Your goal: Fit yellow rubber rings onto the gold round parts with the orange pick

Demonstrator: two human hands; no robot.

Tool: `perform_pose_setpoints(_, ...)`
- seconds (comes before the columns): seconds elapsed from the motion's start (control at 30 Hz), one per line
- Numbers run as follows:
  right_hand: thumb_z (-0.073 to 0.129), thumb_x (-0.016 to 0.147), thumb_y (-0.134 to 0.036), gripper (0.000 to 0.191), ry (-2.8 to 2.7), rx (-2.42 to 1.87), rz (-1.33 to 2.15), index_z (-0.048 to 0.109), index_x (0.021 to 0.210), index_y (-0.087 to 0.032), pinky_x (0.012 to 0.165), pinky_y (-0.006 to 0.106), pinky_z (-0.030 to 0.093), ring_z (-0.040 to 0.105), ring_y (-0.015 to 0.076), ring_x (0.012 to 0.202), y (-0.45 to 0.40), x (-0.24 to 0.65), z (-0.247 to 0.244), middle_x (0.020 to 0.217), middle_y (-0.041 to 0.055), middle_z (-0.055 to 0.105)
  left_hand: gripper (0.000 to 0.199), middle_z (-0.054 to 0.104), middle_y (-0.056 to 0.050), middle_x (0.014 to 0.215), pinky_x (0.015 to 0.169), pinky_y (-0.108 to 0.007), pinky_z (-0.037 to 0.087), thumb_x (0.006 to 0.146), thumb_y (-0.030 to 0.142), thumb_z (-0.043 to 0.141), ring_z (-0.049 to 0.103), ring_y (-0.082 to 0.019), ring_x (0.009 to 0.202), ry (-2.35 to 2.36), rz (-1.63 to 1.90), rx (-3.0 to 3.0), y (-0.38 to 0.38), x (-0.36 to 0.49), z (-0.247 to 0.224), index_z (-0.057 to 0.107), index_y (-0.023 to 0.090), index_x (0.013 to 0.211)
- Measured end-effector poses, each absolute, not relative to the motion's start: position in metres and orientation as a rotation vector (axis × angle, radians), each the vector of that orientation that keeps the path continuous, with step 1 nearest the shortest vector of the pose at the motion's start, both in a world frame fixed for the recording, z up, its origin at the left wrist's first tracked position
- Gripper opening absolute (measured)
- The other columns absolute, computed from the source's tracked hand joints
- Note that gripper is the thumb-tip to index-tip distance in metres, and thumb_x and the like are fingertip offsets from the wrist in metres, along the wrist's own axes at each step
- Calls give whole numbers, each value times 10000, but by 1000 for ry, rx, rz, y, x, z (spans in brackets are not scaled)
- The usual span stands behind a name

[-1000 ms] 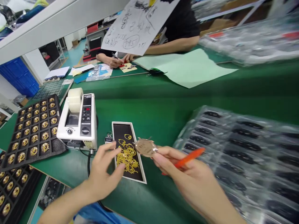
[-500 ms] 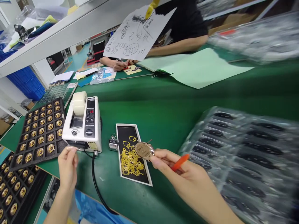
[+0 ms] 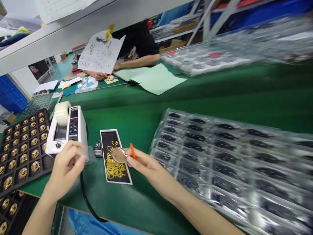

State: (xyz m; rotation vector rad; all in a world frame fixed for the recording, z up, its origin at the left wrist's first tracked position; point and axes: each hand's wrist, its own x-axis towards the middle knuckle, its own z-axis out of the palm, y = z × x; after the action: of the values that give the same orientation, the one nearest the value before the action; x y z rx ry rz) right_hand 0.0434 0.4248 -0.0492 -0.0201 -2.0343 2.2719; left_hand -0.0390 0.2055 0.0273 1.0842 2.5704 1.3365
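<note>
My right hand (image 3: 144, 164) pinches a round rose-gold metal disc, like a watch part with markings on its face (image 3: 119, 155), over the tray. An orange-tipped stick (image 3: 132, 151) is also tucked in its fingers. My left hand (image 3: 69, 166) is closed in front of the white tape dispenser (image 3: 79, 125), with a clear piece of tape (image 3: 91, 154) at its fingertips. Between the hands lies a narrow white-rimmed tray (image 3: 102, 160) holding many thin yellow rings (image 3: 116, 170). A metal tally counter (image 3: 98, 150) sits at the tray's left edge.
At left, black foam trays (image 3: 17, 153) hold gold round parts. Clear plastic trays with dark parts (image 3: 220, 156) cover the right side. A black cable (image 3: 84, 192) runs toward the front edge. Across the bench, another person's arm (image 3: 139, 61) rests beside green paper (image 3: 156, 78).
My left hand has moved away from the dispenser's mouth toward the tray, with clear tape at its fingers. The view has swung right; my right hand still holds the disc.
</note>
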Motion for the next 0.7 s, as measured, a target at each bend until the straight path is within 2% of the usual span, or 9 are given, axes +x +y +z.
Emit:
perform_pose_setpoints(0.1, 590, 797, -636, 417, -1953, -50, 2423, 550, 782, -221, 725, 301, 492, 553, 162, 713, 425, 44, -47, 740, -5, 570, 239, 513, -29, 809, 578, -245, 333, 890, 291, 537, 462, -137, 680, 2176, 1437, 1077, 230, -39, 20, 541, 181, 678)
perform_pose_setpoints(0.2, 622, 780, -628, 426, -1913, -41, 2508, 554, 778, -208, 715, 276, 457, 510, 141, 703, 425, 44, -45, 727, -15, 533, 279, 424, 7, 722, 577, -253, 297, 874, 319, 563, 385, -127, 643, 2020, 1461, 1037, 251, -41, 5, 514, 176, 640)
perform_pose_setpoints(0.53, 625, 784, -627, 444, -1908, -9, 2643, 568, 828, -189, 762, 284, 419, 473, 144, 771, 423, 45, -47, 797, -4, 505, 240, 409, 11, 769, 609, -261, 297, 888, 295, 551, 382, -127, 686, 2003, 1339, 1023, 257, -46, -13, 540, 173, 681)
perform_pose_setpoints(0.7, 616, 791, -625, 438, -1931, -21, 2636, 537, 779, -195, 726, 274, 414, 441, 130, 713, 424, 46, -47, 743, -24, 467, 231, 402, 15, 745, 587, -251, 288, 882, 258, 544, 378, -125, 679, 2002, 1315, 1054, 258, -46, -11, 537, 172, 668)
